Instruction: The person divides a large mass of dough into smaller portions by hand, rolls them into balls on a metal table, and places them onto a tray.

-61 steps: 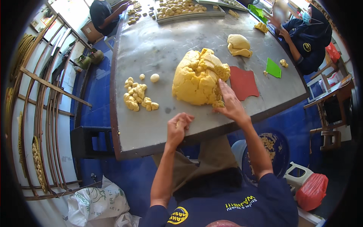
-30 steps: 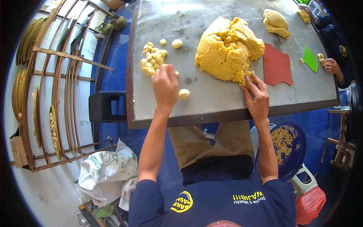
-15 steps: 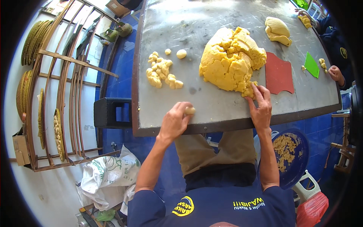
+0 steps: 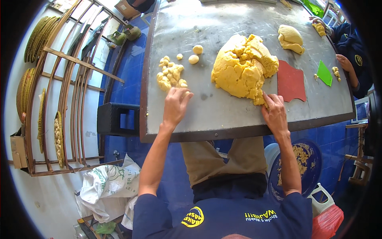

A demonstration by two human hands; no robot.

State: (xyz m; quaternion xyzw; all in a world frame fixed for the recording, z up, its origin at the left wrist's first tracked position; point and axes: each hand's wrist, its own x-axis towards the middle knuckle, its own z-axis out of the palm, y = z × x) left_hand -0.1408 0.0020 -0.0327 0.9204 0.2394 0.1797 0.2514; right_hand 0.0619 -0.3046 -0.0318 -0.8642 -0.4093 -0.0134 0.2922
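The left hand [image 4: 175, 106], fingers curled, was at the near edge of the small dough pieces [image 4: 172, 75]; its grip was unclear. The right hand [image 4: 275, 114], bent, touched the big dough [image 4: 238, 67] on the table [image 4: 223, 122]; whether it gripped any was hidden. Two dough balls [image 4: 193, 59] lay between pieces and big dough, a red sheet [image 4: 291, 81] just right. The right forearm partly covered a blue tub [image 4: 315, 167].

Ahead of left hand [image 4: 176, 106]: dough pieces [image 4: 172, 74] block
Ahead of right hand [image 4: 275, 113]: dough mound [image 4: 242, 69] blocks
Between hands: passage over table [image 4: 223, 119]
Right of mound: flat red sheet [image 4: 291, 81]
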